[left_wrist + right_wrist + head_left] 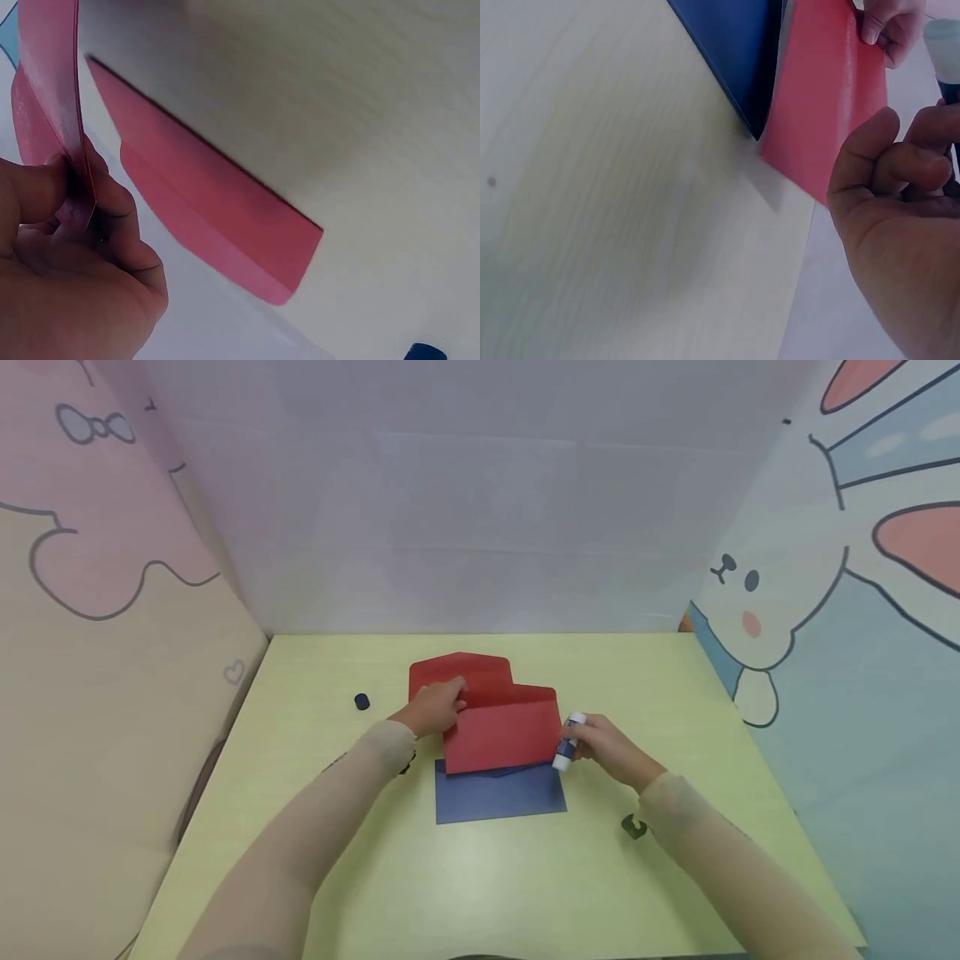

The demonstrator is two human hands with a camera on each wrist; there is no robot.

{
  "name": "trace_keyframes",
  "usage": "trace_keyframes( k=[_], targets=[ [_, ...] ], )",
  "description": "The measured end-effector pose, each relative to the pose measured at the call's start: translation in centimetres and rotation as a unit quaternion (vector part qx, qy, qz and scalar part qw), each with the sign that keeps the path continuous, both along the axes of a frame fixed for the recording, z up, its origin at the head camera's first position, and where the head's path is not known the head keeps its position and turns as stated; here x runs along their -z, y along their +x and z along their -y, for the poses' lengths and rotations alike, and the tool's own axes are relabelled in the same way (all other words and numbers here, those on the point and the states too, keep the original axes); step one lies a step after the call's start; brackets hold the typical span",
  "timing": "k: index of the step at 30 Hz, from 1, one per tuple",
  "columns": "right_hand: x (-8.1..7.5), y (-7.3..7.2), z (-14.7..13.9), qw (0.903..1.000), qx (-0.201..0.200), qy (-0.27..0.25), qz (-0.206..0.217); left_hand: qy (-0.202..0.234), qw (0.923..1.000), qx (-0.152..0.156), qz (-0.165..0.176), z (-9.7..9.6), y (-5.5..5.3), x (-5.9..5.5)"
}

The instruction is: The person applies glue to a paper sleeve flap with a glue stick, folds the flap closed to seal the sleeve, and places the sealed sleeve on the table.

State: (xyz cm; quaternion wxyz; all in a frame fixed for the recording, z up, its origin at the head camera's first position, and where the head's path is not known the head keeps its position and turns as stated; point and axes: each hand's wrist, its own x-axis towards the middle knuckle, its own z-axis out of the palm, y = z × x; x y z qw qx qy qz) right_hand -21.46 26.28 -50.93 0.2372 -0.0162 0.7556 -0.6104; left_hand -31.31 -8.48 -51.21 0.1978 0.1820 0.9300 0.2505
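My left hand pinches a red envelope by its left end, holding it raised and tilted. In the left wrist view the thumb and fingers close on the corner of that envelope. My right hand grips a glue stick, a white tube with a blue label, beside the envelope's right end. Whether the right hand touches the envelope, I cannot tell. Behind the left hand a second red envelope lies on the table with its flap unfolded. A dark blue envelope lies flat below the held one, partly covered by it.
A small dark blue cap stands on the pale table, left of the envelopes. White fabric rises behind the table, and cartoon-printed panels stand at both sides.
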Motion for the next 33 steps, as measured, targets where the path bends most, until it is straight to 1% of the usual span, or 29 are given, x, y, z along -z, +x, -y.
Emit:
trace_keyframes(
  k=[5, 8, 11, 13, 15, 17, 18, 19, 22, 24, 25, 27, 29, 31, 33],
  targets=[
    [0.0, 0.0, -0.3, 1.0000, 0.000, 0.009, 0.003, -0.055, 0.9979, 0.023, -0.023, -1.1, 0.9, 0.7],
    [0.0, -0.1, -0.3, 0.9997, 0.005, 0.023, 0.001, -0.075, 0.9961, 0.026, -0.037, -1.4, 1.3, 1.1],
    [0.0, -0.2, -0.2, 0.9991, 0.011, 0.040, -0.011, -0.092, 0.9934, 0.031, -0.061, -1.4, 1.6, 1.7],
    [0.1, -0.3, -0.1, 0.9984, 0.019, 0.049, -0.020, -0.101, 0.9905, 0.031, -0.089, -1.3, 1.9, 1.9],
    [0.0, -0.5, 0.0, 0.9975, 0.025, 0.059, -0.031, -0.108, 0.9858, 0.033, -0.124, -1.1, 2.3, 1.8],
    [-0.1, -0.6, 0.2, 0.9959, 0.040, 0.070, -0.042, -0.104, 0.9820, 0.037, -0.153, -0.9, 2.9, 1.5],
    [-0.2, -0.7, 0.3, 0.9947, 0.049, 0.078, -0.046, -0.101, 0.9805, 0.045, -0.163, -0.9, 3.3, 1.1],
    [-0.3, -0.9, 0.4, 0.9931, 0.059, 0.088, -0.050, -0.100, 0.9783, 0.059, -0.171, -0.9, 3.7, 0.9],
    [-0.6, -1.4, 0.9, 0.9868, 0.087, 0.120, -0.064, -0.100, 0.9758, 0.107, -0.163, -1.3, 5.4, 0.1],
    [-0.9, -1.9, 1.4, 0.9819, 0.092, 0.148, -0.074, -0.117, 0.9715, 0.142, -0.149, -1.7, 6.7, -0.3],
    [-1.0, -2.2, 1.7, 0.9797, 0.090, 0.159, -0.082, -0.129, 0.9692, 0.153, -0.143, -1.9, 7.3, -0.4],
    [-1.3, -2.8, 2.5, 0.9752, 0.077, 0.182, -0.100, -0.152, 0.9671, 0.161, -0.124, -2.2, 8.4, -0.5],
    [-1.7, -3.3, 3.4, 0.9711, 0.061, 0.200, -0.116, -0.171, 0.9645, 0.167, -0.113, -2.2, 9.1, -0.4],
    [-2.0, -3.7, 4.4, 0.9678, 0.040, 0.212, -0.130, -0.183, 0.9638, 0.164, -0.103, -2.2, 9.6, -0.2],
    [-2.2, -4.1, 5.4, 0.9652, 0.021, 0.222, -0.136, -0.190, 0.9627, 0.164, -0.102, -2.1, 9.8, 0.3]
  ],
)
